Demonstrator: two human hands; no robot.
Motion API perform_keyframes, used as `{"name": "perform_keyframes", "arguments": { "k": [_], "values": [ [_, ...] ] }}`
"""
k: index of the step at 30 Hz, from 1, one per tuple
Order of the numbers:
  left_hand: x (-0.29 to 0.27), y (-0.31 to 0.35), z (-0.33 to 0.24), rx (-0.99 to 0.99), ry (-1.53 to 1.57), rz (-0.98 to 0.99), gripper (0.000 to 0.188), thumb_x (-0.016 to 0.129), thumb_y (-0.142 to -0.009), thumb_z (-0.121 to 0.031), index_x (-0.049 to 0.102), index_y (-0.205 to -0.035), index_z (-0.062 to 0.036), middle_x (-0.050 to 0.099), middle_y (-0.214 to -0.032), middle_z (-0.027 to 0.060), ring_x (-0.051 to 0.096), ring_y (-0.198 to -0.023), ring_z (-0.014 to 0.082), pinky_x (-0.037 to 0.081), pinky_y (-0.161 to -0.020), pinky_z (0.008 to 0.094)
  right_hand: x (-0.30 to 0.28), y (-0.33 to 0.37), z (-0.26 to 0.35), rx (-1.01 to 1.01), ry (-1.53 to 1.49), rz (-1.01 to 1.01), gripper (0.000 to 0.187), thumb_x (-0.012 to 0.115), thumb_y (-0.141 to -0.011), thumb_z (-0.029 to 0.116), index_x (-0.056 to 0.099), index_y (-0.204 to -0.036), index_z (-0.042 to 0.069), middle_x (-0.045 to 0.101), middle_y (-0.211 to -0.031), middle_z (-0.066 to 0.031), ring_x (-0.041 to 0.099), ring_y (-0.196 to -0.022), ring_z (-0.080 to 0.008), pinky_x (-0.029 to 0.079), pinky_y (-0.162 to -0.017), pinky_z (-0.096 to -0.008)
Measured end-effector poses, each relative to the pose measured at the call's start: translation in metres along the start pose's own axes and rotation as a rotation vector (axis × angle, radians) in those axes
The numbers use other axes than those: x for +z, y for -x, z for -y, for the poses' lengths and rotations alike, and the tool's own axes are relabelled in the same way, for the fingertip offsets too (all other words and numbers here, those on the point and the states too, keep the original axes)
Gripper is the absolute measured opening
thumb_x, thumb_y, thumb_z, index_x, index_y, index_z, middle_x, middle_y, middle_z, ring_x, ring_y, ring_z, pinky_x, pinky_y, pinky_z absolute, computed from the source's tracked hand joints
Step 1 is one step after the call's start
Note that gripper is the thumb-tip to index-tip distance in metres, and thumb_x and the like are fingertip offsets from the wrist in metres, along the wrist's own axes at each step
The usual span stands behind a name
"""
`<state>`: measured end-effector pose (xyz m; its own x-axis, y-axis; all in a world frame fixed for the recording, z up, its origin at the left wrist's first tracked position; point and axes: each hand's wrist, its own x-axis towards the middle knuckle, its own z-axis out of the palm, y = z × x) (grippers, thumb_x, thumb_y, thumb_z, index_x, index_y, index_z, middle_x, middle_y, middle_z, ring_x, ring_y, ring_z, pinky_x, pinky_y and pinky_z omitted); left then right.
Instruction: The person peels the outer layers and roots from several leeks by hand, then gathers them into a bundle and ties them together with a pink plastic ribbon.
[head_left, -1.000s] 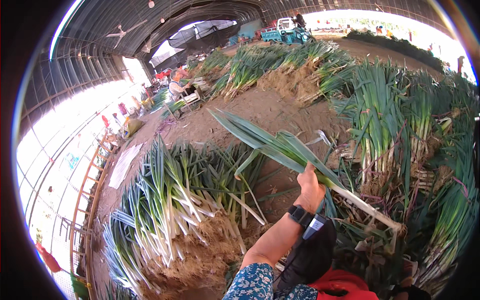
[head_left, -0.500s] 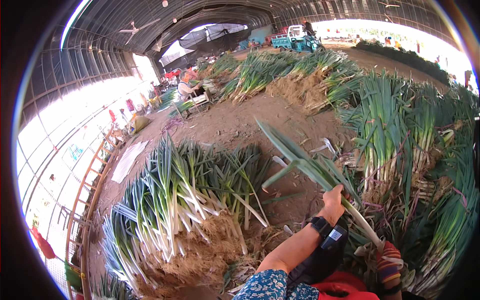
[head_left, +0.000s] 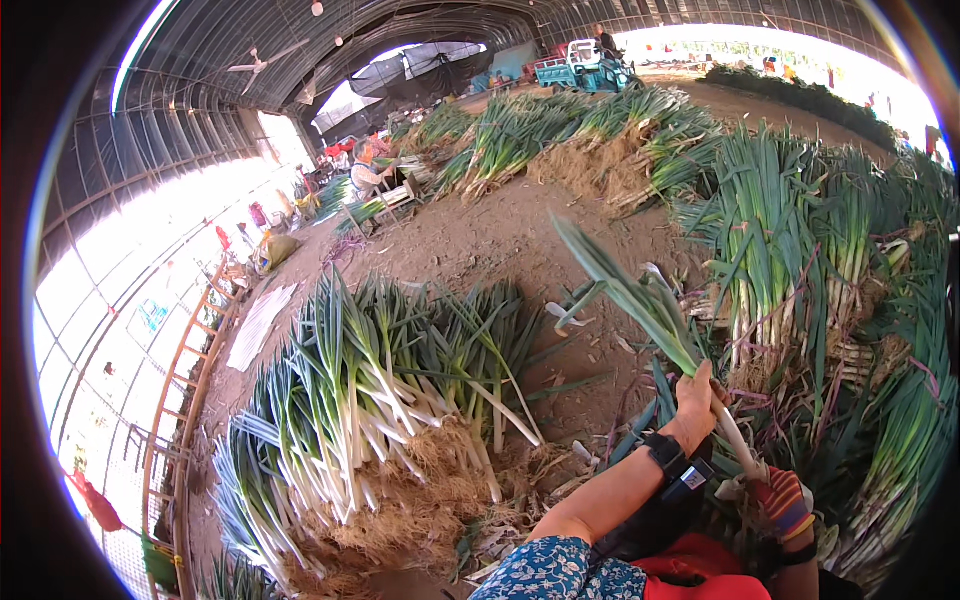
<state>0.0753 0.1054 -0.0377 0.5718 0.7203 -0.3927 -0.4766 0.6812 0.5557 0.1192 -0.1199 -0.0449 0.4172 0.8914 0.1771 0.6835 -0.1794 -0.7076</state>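
My bare left hand [head_left: 697, 405] is closed around a leek [head_left: 655, 322] where the green leaves meet the white stalk. The leek slants, its leaves pointing up and to the left, its white end down to the right. My right hand [head_left: 785, 503], in a striped knit glove, grips the lower white end near the roots; the root tip is mostly hidden by the glove. To the left of my hands stands a large pile of leeks [head_left: 350, 400], white stalks and brown roots toward me. Some loose green leaves [head_left: 635, 430] hang beside my left wrist.
Tied bundles of leeks [head_left: 765, 240] crowd the right side. More heaps [head_left: 600, 150] lie farther back. A person [head_left: 368, 172] sits at the far left. A teal three-wheeled truck [head_left: 585, 68] stands at the back. A wooden ladder [head_left: 185, 375] lies along the left wall.
Both hands have shifted a little to the right with the leek, and the left moves slightly up. The bent leaf that stuck out to the left no longer does; leaves now hang by my left wrist.
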Motion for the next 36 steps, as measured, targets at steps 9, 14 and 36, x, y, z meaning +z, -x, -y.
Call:
{"name": "perform_keyframes", "arguments": {
  "k": [9,14,36],
  "values": [
    [-0.004,-0.012,0.013,0.148,-0.114,0.017,0.02,0.054,-0.089,-0.021,0.04,-0.086,-0.0081,0.044,-0.063,0.0061,0.045,-0.049,0.0184,0.043,-0.044,0.0379,0.04,0.005,-0.027,0.03,0.338,-0.264,0.024,0.061,-0.076,0.019,0.053,-0.091,0.002,0.055,-0.073,-0.0109,0.055,-0.066,-0.03,0.045,-0.058,-0.0379],
    [0.003,-0.011,0.009,0.022,-0.016,-0.212,0.02,0.055,-0.088,-0.018,0.039,-0.086,-0.0062,0.042,-0.064,0.0063,0.046,-0.051,0.0205,0.046,-0.047,0.0406,0.026,0.0,-0.019,0.013,0.258,-0.257,0.031,0.064,-0.072,0.016,0.049,-0.095,0.002,0.054,-0.08,-0.0138,0.053,-0.072,-0.034,0.044,-0.063,-0.0437],
    [0.004,-0.006,0.007,0.032,0.004,-0.135,0.021,0.054,-0.089,-0.018,0.037,-0.088,-0.0051,0.04,-0.075,0.0062,0.044,-0.055,0.0206,0.045,-0.049,0.0394,0.025,-0.005,-0.027,-0.016,0.546,-0.235,0.031,0.06,-0.068,0.012,0.053,-0.097,0.001,0.056,-0.085,-0.0164,0.056,-0.071,-0.0345,0.044,-0.062,-0.0435]
  ]
}}
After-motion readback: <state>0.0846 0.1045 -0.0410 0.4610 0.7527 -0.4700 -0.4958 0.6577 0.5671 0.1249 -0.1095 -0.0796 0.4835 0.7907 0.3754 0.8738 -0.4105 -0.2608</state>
